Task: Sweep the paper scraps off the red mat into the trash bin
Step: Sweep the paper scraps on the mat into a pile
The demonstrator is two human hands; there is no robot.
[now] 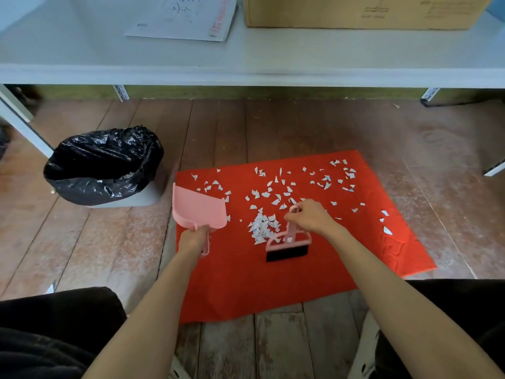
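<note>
Red mat (273, 283): brush (287, 242) handle points away, dustpan (196, 206) mouth likewise

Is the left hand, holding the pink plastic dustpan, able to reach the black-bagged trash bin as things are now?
Probably yes. The left hand grips the pink plastic dustpan, and the grey trash bin with the black bag stands beside it, mouth open, nothing between.

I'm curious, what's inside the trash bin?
A black bag lines the trash bin, and a few white bits lie inside. The bag's folds hide the bottom.
</note>
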